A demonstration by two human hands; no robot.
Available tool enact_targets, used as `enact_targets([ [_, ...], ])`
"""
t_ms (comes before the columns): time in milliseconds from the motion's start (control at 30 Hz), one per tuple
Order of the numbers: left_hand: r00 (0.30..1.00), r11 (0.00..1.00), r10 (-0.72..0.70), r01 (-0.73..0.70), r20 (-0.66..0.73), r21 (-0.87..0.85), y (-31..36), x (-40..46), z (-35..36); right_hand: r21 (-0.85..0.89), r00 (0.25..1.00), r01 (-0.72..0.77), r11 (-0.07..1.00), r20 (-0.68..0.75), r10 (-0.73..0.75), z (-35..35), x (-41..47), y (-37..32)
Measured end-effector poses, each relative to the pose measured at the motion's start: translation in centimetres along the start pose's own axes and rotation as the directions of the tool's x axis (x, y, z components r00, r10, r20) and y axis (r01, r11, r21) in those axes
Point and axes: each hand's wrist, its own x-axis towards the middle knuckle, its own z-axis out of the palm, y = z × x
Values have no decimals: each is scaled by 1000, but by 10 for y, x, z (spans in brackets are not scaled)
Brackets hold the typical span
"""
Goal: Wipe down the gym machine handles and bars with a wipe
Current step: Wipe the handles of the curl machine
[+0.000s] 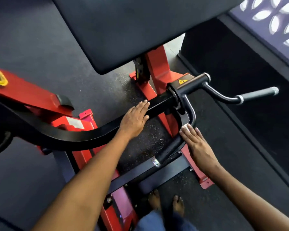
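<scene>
While the left hand (134, 118) lies flat on the black bar (83, 135), the right hand (197, 144) presses a wipe (185, 127) with straight fingers

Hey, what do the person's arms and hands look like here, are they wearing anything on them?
Both forearms are bare up to the frame edge, no sleeves showing. The left hand and right hand wear no gloves, and no rings, watch or bracelets are visible. Fingernails look short and unpainted.

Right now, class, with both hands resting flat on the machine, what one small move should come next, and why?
Probably slide the right hand, fingers flat on a white wipe, down the near handle toward its end cap. The wipe sits only at the handle's upper bend, while the left hand lies flat on the black bar, seemingly steadying it.
</scene>
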Motion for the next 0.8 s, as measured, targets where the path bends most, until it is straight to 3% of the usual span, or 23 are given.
enact_targets([
  [100,996,1000,27,-28,-85,-8,-5,-3,9,140,1000,20,990,16,-22,27,-20,-29],
  [233,988,999,24,-30,-154,-38,-4,-3,13,281,955,243,928,100,-280,43,-42,-74],
  [267,987,999,24,-31,-158,-44,-5,-4,14,316,956,245,917,77,-282,35,-37,-73],
  [367,981,999,25,-34,-190,-43,-4,-3,16,285,992,57,957,-126,-21,11,-6,-37],
  [400,980,999,19,-28,-198,-42,-4,-3,16,223,987,-32,974,-144,66,4,5,-21],
  [467,980,999,8,-14,-198,-33,-2,-3,16,99,989,-88,991,-112,99,-1,18,-3],
  [633,984,1000,-14,9,-178,-26,-1,-4,15,37,990,136,990,-34,-135,28,10,-55],
  [733,986,1000,-18,14,-168,-25,0,-5,13,179,939,323,929,64,-339,43,-14,-84],
  [800,987,1000,-23,20,-161,-21,0,-5,13,338,916,364,868,38,-399,34,-23,-83],
])
